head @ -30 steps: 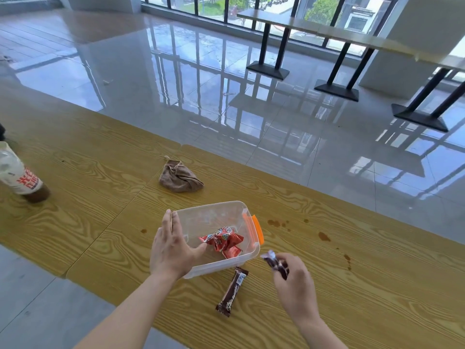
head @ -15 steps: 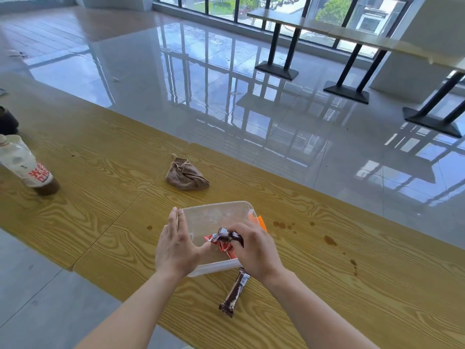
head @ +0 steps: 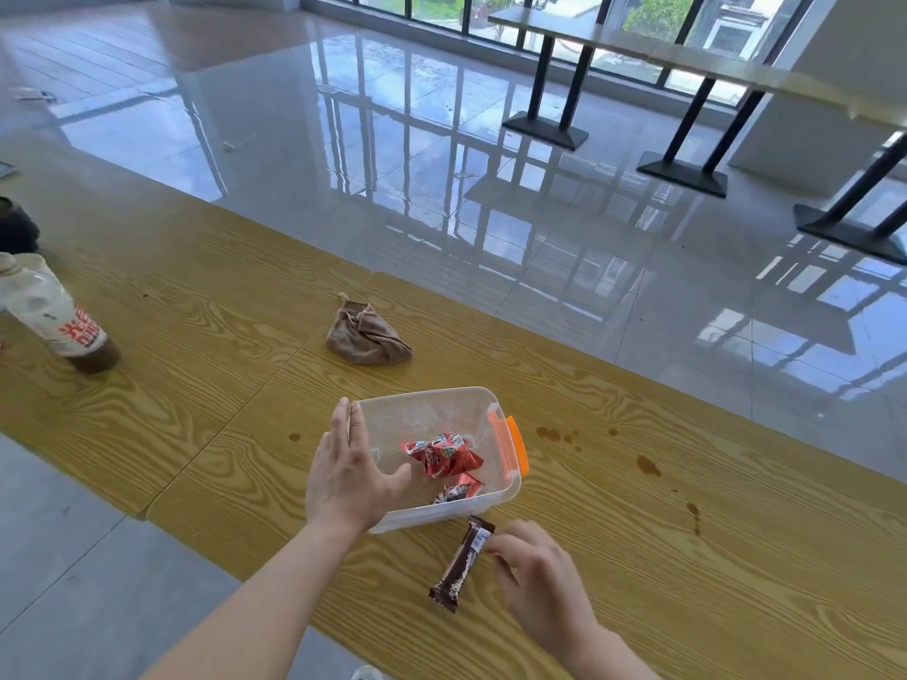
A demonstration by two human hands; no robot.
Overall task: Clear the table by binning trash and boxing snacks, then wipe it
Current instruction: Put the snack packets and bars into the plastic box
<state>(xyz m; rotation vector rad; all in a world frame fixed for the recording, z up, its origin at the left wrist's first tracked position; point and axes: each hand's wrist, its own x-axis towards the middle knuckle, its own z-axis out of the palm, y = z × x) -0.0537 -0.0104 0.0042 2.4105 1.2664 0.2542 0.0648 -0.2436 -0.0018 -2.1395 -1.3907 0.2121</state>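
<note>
A clear plastic box [head: 428, 396] with an orange latch [head: 513, 446] stands on the wooden table [head: 638, 557]. Inside it lie red snack packets [head: 441, 456] and a small dark wrapped candy [head: 452, 493]. My left hand [head: 348, 476] grips the box's left wall, with the thumb inside. A brown snack bar [head: 459, 571] lies on the table just in front of the box. My right hand [head: 540, 576] pinches the bar's upper end with its fingertips.
A crumpled brown cloth [head: 365, 336] lies behind the box. A tilted bottle [head: 54, 316] with a little brown drink lies at the far left, near a dark object [head: 17, 228]. Brown spill stains [head: 648, 464] dot the table right of the box.
My right hand dropped the small dark candy into the box, then came back down to the brown snack bar. My left hand stayed on the box.
</note>
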